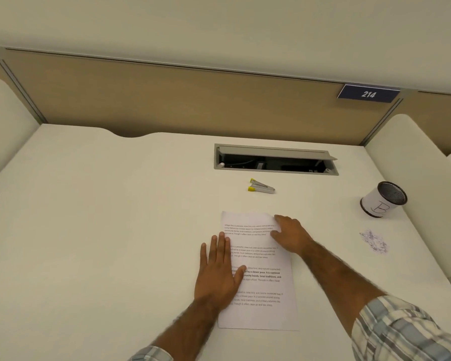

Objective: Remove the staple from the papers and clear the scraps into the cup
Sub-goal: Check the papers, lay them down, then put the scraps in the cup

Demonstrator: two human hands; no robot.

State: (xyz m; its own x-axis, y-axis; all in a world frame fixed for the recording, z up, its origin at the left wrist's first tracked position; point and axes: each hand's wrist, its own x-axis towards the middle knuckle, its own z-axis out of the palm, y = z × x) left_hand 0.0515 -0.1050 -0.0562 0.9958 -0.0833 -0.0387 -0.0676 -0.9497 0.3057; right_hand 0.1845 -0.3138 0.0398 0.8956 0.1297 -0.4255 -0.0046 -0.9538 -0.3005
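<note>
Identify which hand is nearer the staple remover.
The right hand, at the papers' far right corner; the left hand lies flat lower along their left edge.

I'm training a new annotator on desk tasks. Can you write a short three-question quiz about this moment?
1. True or false: the left hand lies flat on the papers.
2. The staple remover is: (A) in the right hand; (B) on the desk beyond the papers; (C) inside the cup.
3. Fill in: the scraps lie on the ___, not in the cup.

Key: 1 true; 2 B; 3 desk.
</note>
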